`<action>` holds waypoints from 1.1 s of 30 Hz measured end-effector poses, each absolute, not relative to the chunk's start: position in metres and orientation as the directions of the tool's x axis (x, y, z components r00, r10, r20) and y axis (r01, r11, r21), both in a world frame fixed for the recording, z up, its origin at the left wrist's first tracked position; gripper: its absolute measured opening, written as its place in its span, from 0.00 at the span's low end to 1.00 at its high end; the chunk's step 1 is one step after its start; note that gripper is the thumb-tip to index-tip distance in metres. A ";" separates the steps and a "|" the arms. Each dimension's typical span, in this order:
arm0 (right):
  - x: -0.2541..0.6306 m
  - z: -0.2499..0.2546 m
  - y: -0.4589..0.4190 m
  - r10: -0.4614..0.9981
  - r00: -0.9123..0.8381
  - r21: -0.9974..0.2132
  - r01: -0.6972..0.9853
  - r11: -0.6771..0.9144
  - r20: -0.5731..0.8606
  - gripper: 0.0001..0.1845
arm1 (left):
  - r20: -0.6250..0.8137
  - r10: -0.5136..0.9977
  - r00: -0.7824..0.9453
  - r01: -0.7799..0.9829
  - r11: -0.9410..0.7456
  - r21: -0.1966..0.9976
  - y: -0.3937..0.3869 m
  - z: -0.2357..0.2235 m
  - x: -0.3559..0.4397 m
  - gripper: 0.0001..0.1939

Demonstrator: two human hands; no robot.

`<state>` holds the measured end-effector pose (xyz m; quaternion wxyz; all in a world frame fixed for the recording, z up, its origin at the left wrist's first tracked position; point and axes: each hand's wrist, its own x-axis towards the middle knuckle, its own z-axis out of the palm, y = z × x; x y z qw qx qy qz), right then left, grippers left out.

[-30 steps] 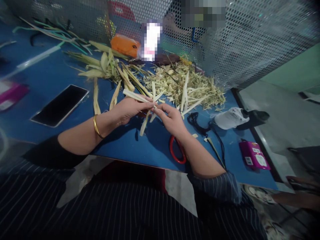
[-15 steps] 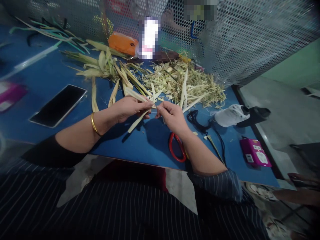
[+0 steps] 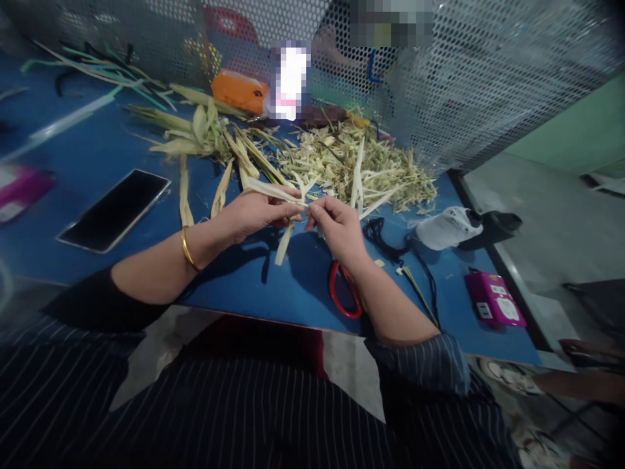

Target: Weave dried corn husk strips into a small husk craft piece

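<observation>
In the head view, the left hand (image 3: 256,212) holds pale husk strips (image 3: 266,189) pinched between thumb and fingers, above the near middle part of the blue table (image 3: 234,286); one strip lies back along the top of the hand, another points away from the person, and one hangs below the fingers. The right hand (image 3: 339,228) is just beside it, thumb and fingertips drawn together in a narrow pinch at the strips' right-hand end, though exactly what lies between those fingertips is too small to tell. A gold bangle (image 3: 185,247) circles the left wrist. Under the right wrist a red loop handle (image 3: 333,293) rests on the table. Beyond the hands lie a heap of shredded scraps (image 3: 390,169) and, to its left, a bundle of husks (image 3: 202,133), with an orange packet (image 3: 239,91) behind. A dark-screened phone (image 3: 117,210) lies left of the left hand. Right of the right hand are a tangle of black cord (image 3: 385,238), a white thread cone (image 3: 444,228) next to a black one, and a magenta pack (image 3: 494,298) near the table's right edge
</observation>
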<state>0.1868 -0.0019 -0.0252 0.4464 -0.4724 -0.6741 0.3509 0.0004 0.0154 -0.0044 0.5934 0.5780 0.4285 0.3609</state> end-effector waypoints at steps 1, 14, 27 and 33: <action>0.188 -0.025 -0.001 0.949 -0.133 -0.894 0.319 0.313 0.285 0.12 | -0.116 0.915 0.387 0.048 0.105 0.993 0.017 -0.002 -0.002 0.20; 0.193 -0.015 0.000 0.952 -0.117 -0.929 0.214 0.302 0.283 0.12 | -0.319 0.831 0.455 0.022 0.348 0.937 0.032 0.010 -0.019 0.15; 0.196 -0.017 0.001 0.881 -0.133 -0.822 0.319 0.471 0.453 0.11 | -0.312 0.867 0.388 -0.188 0.406 0.895 0.015 -0.001 0.004 0.07; 0.200 -0.026 0.011 0.971 -0.116 -0.961 0.158 0.227 0.211 0.17 | -0.296 0.851 0.435 -0.371 0.468 0.802 0.015 0.002 0.006 0.03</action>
